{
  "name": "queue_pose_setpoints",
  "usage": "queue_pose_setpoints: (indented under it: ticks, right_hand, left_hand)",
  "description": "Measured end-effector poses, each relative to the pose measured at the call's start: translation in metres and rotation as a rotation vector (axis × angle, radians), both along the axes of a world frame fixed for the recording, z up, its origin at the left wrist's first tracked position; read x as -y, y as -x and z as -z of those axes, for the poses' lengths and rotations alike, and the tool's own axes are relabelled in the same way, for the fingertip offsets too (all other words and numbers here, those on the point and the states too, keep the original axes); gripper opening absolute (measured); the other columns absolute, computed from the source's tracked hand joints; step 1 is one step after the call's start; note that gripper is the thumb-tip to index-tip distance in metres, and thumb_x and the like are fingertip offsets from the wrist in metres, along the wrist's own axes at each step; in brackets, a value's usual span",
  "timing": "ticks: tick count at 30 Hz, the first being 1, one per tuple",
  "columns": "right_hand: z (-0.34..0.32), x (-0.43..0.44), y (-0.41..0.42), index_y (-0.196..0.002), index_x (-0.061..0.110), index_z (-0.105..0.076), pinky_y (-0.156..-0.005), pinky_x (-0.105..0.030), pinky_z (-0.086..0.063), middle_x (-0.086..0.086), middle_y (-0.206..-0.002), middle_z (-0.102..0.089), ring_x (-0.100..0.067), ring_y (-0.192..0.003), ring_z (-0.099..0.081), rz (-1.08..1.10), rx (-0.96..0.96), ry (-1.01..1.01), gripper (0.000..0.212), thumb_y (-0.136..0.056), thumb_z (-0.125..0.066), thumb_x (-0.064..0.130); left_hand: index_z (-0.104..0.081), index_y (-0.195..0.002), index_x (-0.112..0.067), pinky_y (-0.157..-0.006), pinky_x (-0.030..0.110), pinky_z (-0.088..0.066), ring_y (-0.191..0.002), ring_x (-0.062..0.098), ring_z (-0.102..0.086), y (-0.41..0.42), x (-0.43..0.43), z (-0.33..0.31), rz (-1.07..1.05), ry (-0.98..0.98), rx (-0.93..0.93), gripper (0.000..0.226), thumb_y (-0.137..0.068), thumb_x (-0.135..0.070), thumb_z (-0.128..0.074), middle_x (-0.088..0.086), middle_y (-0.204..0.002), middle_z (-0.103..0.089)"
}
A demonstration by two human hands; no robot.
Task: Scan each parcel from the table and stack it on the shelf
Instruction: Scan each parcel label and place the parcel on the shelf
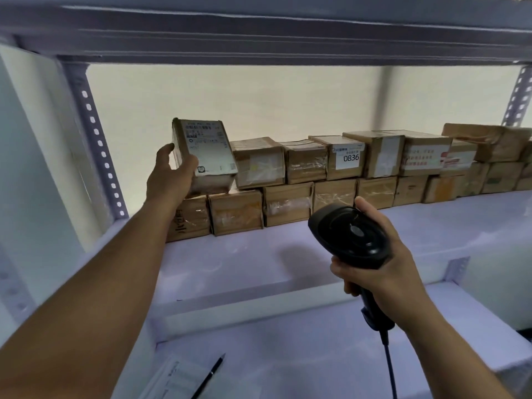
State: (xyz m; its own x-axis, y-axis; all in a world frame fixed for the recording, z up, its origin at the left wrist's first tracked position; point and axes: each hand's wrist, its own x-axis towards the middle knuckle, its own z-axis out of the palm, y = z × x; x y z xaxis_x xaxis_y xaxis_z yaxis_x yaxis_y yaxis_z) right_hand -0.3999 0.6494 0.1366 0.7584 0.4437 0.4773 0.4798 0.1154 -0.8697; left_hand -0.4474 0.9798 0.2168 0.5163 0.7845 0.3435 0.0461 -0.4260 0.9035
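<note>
A: Where do the fingers of the left hand (172, 171) lie?

B: The thumb lies across the near face of the parcel (205, 151). The other fingers go round its left side and are hidden behind it, so the hand grips it. The parcel is tilted, at the left end of the upper row of boxes (345, 159) on the shelf (259, 260), just beside the next box. Whether its lower edge rests on the lower row cannot be told.

A: And the right hand (383, 263)?

B: Its fingers (341, 269) are curled round the handle of the black scanner (349, 234), with the thumb up beside the head. The person holds it nearer than the boxes and well apart from the parcel. The scanner's front faces away and is out of sight. Its cable (390, 367) runs off the bottom edge.

A: What else is hard to read?

B: The parcel's label is too blurred to read; one box shows 0836. Both rows run past the right edge. Near the bottom left, a pen (208, 375) lies beside a paper (169, 378), and the paper is cut off.
</note>
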Motion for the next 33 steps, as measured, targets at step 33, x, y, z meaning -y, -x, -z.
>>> queue_pose_setpoints:
  ticks: [33]
  right_hand:
    - [0.006, 0.043, -0.025, -0.135, 0.051, -0.044, -0.054, -0.029, -0.055, 0.01, -0.125, -0.056, -0.024, -0.062, -0.066, -0.042, 0.007, 0.023, 0.098, -0.068, -0.079, -0.012]
  left_hand:
    - [-0.044, -0.137, -0.014, -0.101, 0.047, -0.04, -0.124, 0.03, -0.043, -0.007, 0.065, 0.028, -0.19, -0.638, 0.087, 0.066, -0.081, -0.033, -0.073, 0.012, -0.134, -0.047]
